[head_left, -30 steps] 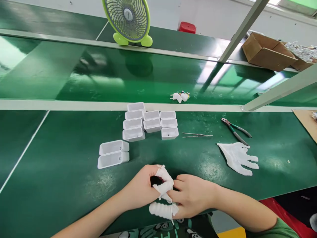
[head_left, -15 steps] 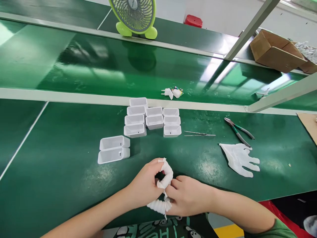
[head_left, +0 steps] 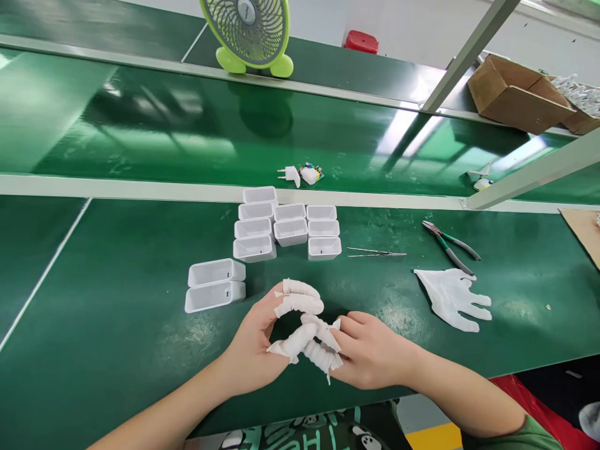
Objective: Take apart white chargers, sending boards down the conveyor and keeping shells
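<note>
White cloth-like finger cots cover some fingertips of both hands. On my left hand, the covered fingers curve above the covered thumb, with a gap between them; this hand is open. My right hand comes from the right, its covered index finger and thumb closed around the tip of the finger cot on my left thumb. Its other fingers are curled in. Both hands are just above the green table, near its front edge.
Several white plastic boxes stand grouped ahead, with two more boxes to the left. Tweezers, green-handled pliers and a white glove lie right. White plug parts, a fan and a cardboard box are farther back.
My left fingers have uncurled and spread away from the thumb, showing their white cots. My right hand has risen slightly, and its index finger and thumb now meet the left thumb tip.
</note>
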`<control>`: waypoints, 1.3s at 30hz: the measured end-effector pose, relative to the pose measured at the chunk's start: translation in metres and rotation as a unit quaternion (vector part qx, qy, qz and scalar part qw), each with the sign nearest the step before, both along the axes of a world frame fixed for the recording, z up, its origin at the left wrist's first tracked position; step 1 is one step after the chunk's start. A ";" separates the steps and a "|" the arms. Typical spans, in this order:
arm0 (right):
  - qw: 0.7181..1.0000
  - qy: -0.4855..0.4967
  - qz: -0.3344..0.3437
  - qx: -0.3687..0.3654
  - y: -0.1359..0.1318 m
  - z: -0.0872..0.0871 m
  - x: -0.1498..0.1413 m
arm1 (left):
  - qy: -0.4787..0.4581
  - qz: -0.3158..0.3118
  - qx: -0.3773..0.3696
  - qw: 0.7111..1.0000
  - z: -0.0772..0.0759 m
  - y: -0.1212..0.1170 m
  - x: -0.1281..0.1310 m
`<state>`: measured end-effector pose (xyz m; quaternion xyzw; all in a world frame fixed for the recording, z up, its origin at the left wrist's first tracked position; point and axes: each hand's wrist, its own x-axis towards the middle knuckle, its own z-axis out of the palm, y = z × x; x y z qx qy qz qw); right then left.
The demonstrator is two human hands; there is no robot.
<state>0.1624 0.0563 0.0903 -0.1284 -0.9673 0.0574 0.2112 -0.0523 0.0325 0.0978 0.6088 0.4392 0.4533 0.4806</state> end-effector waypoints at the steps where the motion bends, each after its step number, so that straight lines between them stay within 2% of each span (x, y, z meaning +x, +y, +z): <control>1: 1.000 0.005 -0.002 0.003 0.000 0.001 0.001 | 0.008 -0.008 0.012 1.000 0.001 0.000 0.000; 6: 1.000 0.004 -0.005 0.012 -0.001 0.001 0.002 | 0.062 -0.052 0.082 0.993 0.002 -0.005 -0.002; 10: 1.000 0.003 0.011 0.022 -0.003 -0.001 0.000 | 0.096 -0.117 0.080 0.985 0.000 -0.008 -0.002; 16: 1.000 -0.006 0.019 0.009 -0.003 -0.004 -0.001 | 0.134 -0.128 0.143 0.972 0.006 -0.005 -0.001; 20: 1.000 -0.015 0.003 -0.002 -0.001 -0.005 0.001 | 0.126 -0.140 0.150 0.971 0.009 -0.007 -0.001; 22: 1.000 -0.017 -0.001 0.003 0.000 -0.004 0.001 | 0.118 -0.106 0.150 0.976 0.006 -0.008 -0.001; 24: 1.000 -0.018 -0.004 0.014 0.002 -0.002 0.002 | 0.112 -0.036 0.139 0.983 0.001 -0.008 -0.002; 27: 1.000 -0.002 -0.015 0.015 0.004 0.000 0.003 | 0.118 0.075 0.082 0.987 -0.007 -0.006 -0.003; 29: 0.999 0.027 -0.029 0.010 0.005 0.001 0.003 | 0.141 0.109 0.067 0.982 -0.011 -0.003 -0.005; 31: 0.998 0.054 -0.040 0.008 0.007 0.001 0.005 | 0.207 0.135 0.122 0.961 -0.013 0.000 -0.006; 32: 0.997 0.068 -0.046 0.008 0.008 0.001 0.006 | 0.255 0.157 0.169 0.939 -0.014 0.002 -0.006; 34: 0.995 0.091 -0.050 0.005 0.010 0.000 0.008 | 0.358 0.201 0.252 0.876 -0.016 0.005 -0.006; 36: 0.993 0.108 -0.052 -0.007 0.011 -0.001 0.010 | 0.429 0.222 0.288 0.827 -0.019 0.008 -0.006; 39: 0.987 0.129 -0.080 -0.050 0.012 0.001 0.013 | 0.455 0.204 0.318 0.806 -0.025 0.011 -0.007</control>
